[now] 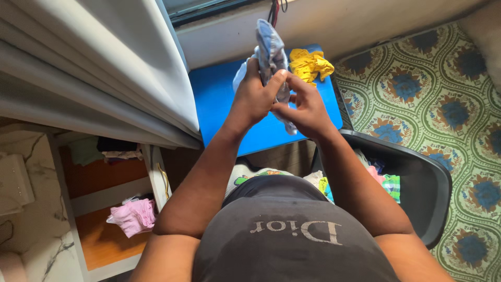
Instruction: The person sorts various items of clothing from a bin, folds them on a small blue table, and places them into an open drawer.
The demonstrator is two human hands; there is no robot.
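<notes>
The left hand (255, 99) and right hand (305, 109) are closing their fingers (279, 78) around a small blue-grey patterned garment (271, 49), holding it bunched and upright above the blue table (219, 99). Keeping both grips near the lower hem is judged best for smoothing it. Beyond the fingers, a yellow cloth (310, 65) is lying crumpled.

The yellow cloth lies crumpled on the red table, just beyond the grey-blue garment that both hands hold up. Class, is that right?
Not quite. The head view shows the table is blue, not red. The yellow cloth does lie crumpled on it, beyond the grey-blue garment.
</notes>
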